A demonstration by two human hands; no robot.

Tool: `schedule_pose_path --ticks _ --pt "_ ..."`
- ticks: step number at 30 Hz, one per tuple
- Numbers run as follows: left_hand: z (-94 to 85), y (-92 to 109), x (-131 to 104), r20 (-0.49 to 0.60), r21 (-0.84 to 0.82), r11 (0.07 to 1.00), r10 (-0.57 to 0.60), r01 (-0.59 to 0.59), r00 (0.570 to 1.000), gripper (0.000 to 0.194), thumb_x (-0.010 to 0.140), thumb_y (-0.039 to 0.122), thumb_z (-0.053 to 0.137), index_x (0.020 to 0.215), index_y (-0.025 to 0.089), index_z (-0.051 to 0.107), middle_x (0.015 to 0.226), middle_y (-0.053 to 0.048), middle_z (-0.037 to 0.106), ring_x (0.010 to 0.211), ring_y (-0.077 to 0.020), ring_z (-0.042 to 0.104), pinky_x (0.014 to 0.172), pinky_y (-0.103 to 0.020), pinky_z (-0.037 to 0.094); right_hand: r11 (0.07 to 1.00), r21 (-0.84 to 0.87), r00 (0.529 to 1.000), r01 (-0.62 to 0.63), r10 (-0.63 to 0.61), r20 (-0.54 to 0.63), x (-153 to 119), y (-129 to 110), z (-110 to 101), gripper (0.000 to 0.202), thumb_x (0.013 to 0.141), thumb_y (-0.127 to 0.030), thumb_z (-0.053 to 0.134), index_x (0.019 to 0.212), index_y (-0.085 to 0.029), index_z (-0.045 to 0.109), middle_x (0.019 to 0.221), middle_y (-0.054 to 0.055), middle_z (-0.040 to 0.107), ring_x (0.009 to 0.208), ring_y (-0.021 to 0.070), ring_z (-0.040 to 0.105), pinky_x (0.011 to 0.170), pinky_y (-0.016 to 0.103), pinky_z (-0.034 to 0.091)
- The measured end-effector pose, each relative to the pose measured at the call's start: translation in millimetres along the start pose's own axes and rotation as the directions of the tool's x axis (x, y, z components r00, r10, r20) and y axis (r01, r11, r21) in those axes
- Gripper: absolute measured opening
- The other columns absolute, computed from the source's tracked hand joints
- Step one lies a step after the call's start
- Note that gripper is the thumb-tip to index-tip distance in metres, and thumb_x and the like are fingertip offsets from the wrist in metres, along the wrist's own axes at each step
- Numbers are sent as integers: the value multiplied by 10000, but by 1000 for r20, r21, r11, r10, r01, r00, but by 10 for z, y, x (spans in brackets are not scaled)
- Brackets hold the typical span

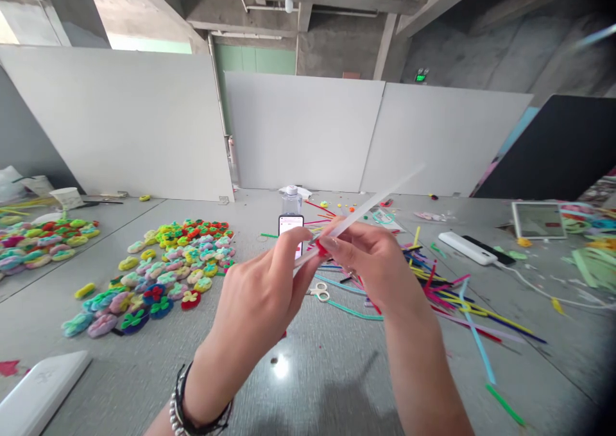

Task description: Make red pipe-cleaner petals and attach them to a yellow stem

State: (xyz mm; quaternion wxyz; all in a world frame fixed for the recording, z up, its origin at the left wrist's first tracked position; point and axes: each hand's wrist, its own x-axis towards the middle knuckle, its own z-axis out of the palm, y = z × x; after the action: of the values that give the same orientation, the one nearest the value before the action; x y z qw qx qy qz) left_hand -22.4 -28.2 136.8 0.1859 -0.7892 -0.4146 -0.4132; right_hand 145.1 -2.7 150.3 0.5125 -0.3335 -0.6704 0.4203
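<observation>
Both hands are raised over the table in the middle of the head view. Between them slants a long, pale, translucent strip [359, 214], its far end pointing up to the right. A small red fuzzy piece [321, 248] sits against the strip and looks like part of a pipe cleaner. My left hand [262, 288] is closed around the strip's lower end. My right hand [373, 256] pinches the red piece against the strip, thumb on top. Fingers hide part of the red piece. White-handled scissors [319, 291] lie on the table behind the hands.
A phone [289, 224] leans upright before a clear bottle [291, 201]. Many fuzzy flower shapes [178, 266] spread to the left. Loose colourful pipe cleaners [447, 288] cover the right side, near a white power strip [466, 248] with a cable. A white box [43, 391] lies front left.
</observation>
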Motion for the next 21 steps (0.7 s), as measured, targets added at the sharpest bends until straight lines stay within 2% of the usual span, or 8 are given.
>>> schedule_pose_path --ticks 4,7,10,12,14,17,21 --pt "-14 1 -11 11 8 999 -34 34 999 183 991 305 402 1129 194 447 583 66 552 424 -85 473 439 -202 274 999 42 1000 -5 4 19 6 15 12 262 841 -451 656 782 -195 668 563 -55 439 488 65 293 439 246 210" --pt "-12 -12 -11 86 -11 992 -128 129 988 191 987 296 391 1129 183 452 564 64 543 423 -100 470 437 -218 251 999 12 999 30 -30 21 -5 12 24 269 880 -451 604 795 -197 634 587 -58 426 501 68 294 456 244 231" --pt "4 -28 1 207 -31 979 -190 201 960 185 988 300 354 949 189 497 524 57 491 431 -113 449 448 -240 222 997 -71 999 31 -30 20 -24 0 34 219 886 -426 602 857 -209 612 629 -55 443 518 75 313 475 241 263" --pt "12 -34 11 279 -93 967 -202 236 939 251 991 299 327 804 198 461 531 50 472 441 -106 418 463 -249 221 990 -130 998 56 -54 20 -26 9 42 188 883 -404 613 875 -216 613 661 -47 468 543 82 343 495 238 289" --pt "13 -36 16 326 -191 937 -220 292 919 280 995 299 310 756 201 418 564 44 476 468 -100 400 481 -253 232 983 -161 996 90 -86 32 -16 32 53 176 886 -395 609 870 -220 617 685 -37 493 575 91 382 516 237 313" --pt "0 -38 13 380 -367 839 -259 402 888 305 1002 343 295 761 201 417 590 39 455 513 -105 374 502 -260 250 985 -142 994 100 -95 47 14 63 59 180 874 -407 618 872 -227 614 731 -22 531 624 107 432 540 239 347" --pt "-14 -45 0 485 -590 605 -264 535 834 365 989 440 323 735 200 428 590 39 364 549 -111 319 506 -262 254 994 -96 995 55 -46 92 41 64 8 223 844 -439 646 868 -218 632 729 -10 538 642 119 451 559 253 363"
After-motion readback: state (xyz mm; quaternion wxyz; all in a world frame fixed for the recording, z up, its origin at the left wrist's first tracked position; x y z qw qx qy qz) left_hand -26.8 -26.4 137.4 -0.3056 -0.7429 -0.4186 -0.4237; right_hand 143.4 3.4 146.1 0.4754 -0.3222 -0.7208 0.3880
